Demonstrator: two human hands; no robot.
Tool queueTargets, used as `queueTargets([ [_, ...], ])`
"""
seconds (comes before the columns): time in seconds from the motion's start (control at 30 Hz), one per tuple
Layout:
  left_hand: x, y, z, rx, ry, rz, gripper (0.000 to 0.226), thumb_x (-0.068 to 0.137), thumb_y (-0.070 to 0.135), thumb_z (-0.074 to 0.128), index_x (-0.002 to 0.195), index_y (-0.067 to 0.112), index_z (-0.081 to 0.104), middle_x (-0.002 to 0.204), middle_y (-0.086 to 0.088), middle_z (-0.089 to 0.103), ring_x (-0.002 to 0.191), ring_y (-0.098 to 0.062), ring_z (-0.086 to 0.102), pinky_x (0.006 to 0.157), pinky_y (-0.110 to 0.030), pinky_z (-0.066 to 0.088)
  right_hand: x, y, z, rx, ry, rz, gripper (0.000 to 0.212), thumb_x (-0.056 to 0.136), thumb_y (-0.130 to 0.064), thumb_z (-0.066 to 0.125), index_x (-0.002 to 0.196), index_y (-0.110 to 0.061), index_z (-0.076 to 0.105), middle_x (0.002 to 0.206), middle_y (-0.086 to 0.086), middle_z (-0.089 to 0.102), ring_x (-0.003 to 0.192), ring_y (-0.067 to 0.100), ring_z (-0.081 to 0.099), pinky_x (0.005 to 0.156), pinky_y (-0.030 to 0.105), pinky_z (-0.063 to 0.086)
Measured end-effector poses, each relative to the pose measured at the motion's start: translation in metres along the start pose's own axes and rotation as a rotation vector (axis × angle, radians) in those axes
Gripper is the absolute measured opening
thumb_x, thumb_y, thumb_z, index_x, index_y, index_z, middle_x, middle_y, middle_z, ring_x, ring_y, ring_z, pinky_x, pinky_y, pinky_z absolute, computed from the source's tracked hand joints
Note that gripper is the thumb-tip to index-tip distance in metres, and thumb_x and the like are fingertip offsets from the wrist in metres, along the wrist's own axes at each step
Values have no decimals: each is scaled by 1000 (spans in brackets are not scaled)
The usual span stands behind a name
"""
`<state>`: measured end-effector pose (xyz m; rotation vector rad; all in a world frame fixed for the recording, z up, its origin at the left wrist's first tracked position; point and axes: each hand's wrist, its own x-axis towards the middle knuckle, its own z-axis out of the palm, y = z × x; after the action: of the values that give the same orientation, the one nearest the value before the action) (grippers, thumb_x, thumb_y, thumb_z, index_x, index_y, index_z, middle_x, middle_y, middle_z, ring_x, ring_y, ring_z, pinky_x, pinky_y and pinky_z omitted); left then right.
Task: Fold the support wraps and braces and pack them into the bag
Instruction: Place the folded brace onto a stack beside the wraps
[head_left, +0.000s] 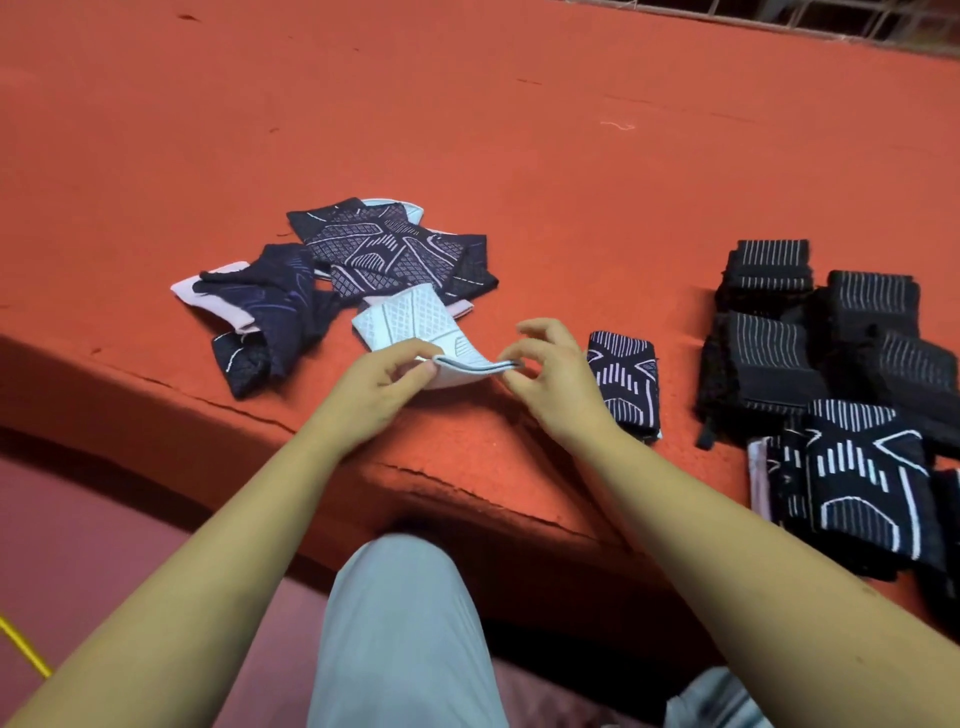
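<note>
The left grip (382, 387) and right grip (550, 376) each pinched 1 end of the white brace (410, 317). Likely this squared its doubled edge for the next fold.

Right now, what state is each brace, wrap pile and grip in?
white brace: near edge lifted and curled over, not yet folded flat.
left grip: pinches the white brace's left end.
right grip: pinches its right end.
loose dark braces: unfolded, heaped.
single patterned brace: folded, lying beside the right grip.
black striped wraps: folded, piled at right.
patterned brace stack: folded, near right.
</note>
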<state>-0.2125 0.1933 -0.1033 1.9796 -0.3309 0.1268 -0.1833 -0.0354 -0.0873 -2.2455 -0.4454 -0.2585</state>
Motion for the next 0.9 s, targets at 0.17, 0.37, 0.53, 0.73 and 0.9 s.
queueTargets([
  [0.17, -25, -8, -7, -105, 3, -43, 21, 86, 41, 62, 98, 26, 67, 87, 12, 67, 83, -2, 56, 77, -17, 43, -21, -9, -7, 157, -324, -59, 10, 81, -4, 77, 85, -13, 72, 117, 1, 67, 115, 11, 59, 102, 11, 36],
  [0.37, -45, -1, -8, -83, -128, -72, 20, 83, 36, 78, 102, 30, 79, 94, 3, 70, 86, -3, 56, 78, -26, 43, -38, -13, -9, 415, -446, 81, 13, 86, -2, 72, 93, -13, 71, 106, 3, 75, 103, 1, 65, 97, 23, 47],
  [0.53, -55, 9, -10, -52, -60, -41, 39, 91, 10, 69, 84, 48, 74, 66, 24, 60, 64, 11, 47, 63, -11, 36, -44, -23, -8, 449, -470, 44, 7, 89, 0, 70, 88, -6, 66, 88, -5, 69, 84, 0, 62, 79, 14, 46],
  [0.73, -66, 16, -10, -100, -27, -65, 18, 90, 24, 63, 87, 37, 75, 76, 18, 64, 74, 3, 53, 70, -15, 42, -46, -26, -2, 541, -358, 130, 12, 89, -9, 71, 85, -1, 63, 73, 7, 64, 68, 15, 55, 67, 33, 46],
  [0.9, -62, 4, -2, 17, 116, -142, 34, 84, 44, 67, 73, 11, 67, 63, 5, 51, 62, -5, 43, 60, -30, 34, -48, -20, 14, 475, -212, 321, 14, 88, -12, 73, 80, -10, 62, 57, -3, 53, 49, 3, 41, 52, 20, 36],
])
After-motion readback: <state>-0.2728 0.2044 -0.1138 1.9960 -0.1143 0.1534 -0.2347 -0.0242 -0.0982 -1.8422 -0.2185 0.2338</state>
